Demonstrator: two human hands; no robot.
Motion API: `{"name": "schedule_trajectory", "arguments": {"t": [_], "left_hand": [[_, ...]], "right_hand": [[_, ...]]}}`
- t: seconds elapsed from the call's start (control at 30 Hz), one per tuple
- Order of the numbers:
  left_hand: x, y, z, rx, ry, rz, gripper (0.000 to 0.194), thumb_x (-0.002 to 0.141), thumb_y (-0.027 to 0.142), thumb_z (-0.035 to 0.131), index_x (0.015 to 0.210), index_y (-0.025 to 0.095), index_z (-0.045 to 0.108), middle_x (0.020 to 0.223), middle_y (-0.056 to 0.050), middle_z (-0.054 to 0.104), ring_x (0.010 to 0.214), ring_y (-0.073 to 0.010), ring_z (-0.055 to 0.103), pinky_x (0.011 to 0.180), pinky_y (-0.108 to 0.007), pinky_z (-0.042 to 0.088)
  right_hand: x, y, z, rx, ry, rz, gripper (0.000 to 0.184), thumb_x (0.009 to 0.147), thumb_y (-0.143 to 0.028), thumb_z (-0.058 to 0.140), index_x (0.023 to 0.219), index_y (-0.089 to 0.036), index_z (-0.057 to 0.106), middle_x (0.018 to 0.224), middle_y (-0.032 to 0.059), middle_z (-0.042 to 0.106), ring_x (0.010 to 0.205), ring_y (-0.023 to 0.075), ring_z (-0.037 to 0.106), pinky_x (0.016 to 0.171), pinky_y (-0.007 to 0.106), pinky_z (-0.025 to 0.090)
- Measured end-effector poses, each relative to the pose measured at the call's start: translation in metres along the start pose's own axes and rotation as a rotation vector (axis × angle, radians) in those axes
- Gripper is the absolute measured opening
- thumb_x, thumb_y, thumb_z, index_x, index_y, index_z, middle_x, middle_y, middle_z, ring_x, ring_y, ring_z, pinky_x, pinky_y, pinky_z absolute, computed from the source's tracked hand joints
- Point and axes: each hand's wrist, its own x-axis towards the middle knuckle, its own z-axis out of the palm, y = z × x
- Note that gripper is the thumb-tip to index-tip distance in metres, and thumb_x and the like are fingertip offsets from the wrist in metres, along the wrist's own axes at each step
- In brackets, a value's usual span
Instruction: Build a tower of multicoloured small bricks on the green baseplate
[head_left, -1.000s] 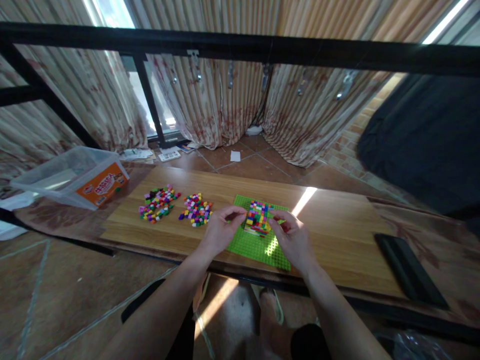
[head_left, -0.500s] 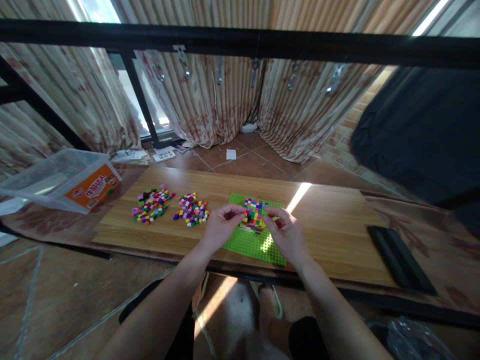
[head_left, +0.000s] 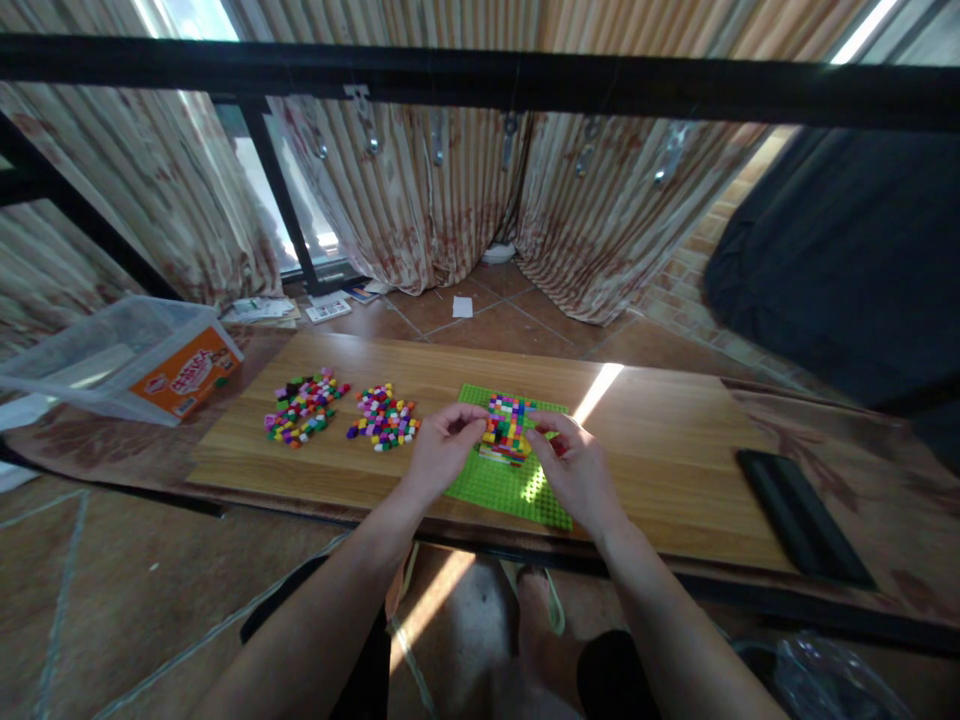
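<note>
A multicoloured block build (head_left: 508,422) stands on a bright green studded baseplate (head_left: 517,490), which lies on the wooden board. At the build's left side is my left hand (head_left: 448,440), its thumb and forefinger pinched together by the blocks; whatever is between them is too small to make out. My right hand (head_left: 571,458) is closed in a pinch against the right side of the build, its fingertips at the block edge. What those fingers grip, if anything, is hidden. Sunlight falls across the plate near my right hand.
Two piles of loose small blocks, one farther left (head_left: 306,408) and one nearer (head_left: 384,418), lie on the wooden board (head_left: 660,470). A clear plastic box (head_left: 112,360) with an orange label stands at the far left. To the right rests a black flat object (head_left: 802,518).
My left hand has shifted very slightly, its pinched fingertips staying at the left side of the build. My right hand stays nearly in place.
</note>
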Motion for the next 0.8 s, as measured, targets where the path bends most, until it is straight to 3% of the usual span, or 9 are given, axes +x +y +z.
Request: {"name": "schedule_trajectory", "arguments": {"t": [0.43,0.8], "left_hand": [[0.0044,-0.0071,0.0058,0.023,0.041,-0.042,0.021,0.064,0.031,0.072,0.075,0.014,0.065,0.067,0.000,0.061,0.062,-0.0097,0.052,0.060,-0.022,0.040],[0.0037,0.0006,0.0087,-0.231,0.032,-0.177,0.023,0.059,0.025,0.076,0.074,0.014,0.064,0.061,0.004,0.058,0.053,-0.0058,0.048,0.055,-0.021,0.037]], "right_hand": [[-0.0008,-0.0016,-0.0004,-0.011,-0.002,-0.009,0.026,0.083,-0.037,0.053,0.101,-0.021,0.063,0.082,0.0012,0.060,0.050,0.0069,0.044,0.046,0.021,0.036],[-0.0010,0.0007,0.0004,-0.009,0.005,-0.020,0.026,0.083,-0.036,0.054,0.103,-0.021,0.063,0.083,0.0019,0.061,0.051,0.0074,0.043,0.047,0.021,0.035]]}}
